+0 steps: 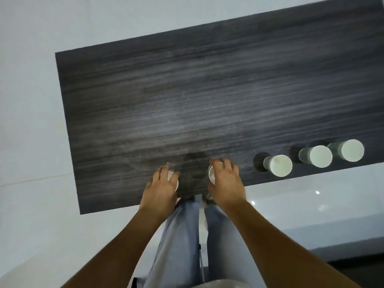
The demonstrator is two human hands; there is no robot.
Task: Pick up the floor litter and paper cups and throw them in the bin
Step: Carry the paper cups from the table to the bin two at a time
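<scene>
- The left hand [161, 183] curls over the rim of one white paper cup [172, 179] at the near edge of the dark wood-grain table [187, 90]; the right hand [225, 181] grasps a second cup [212, 173] the same way
- Three more paper cups [315, 155] stand in a row to the right, near the same edge
- They look light, thin-walled and easily crushed; best held gently round the rim
- The bin and any floor litter are out of view; the cups' contents cannot be made out

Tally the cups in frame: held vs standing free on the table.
Held white paper cups: 2, one in the left hand at, one in the right hand at
Free-standing white paper cups on the dark wood-grain table: 3, at
Total: 5
</scene>
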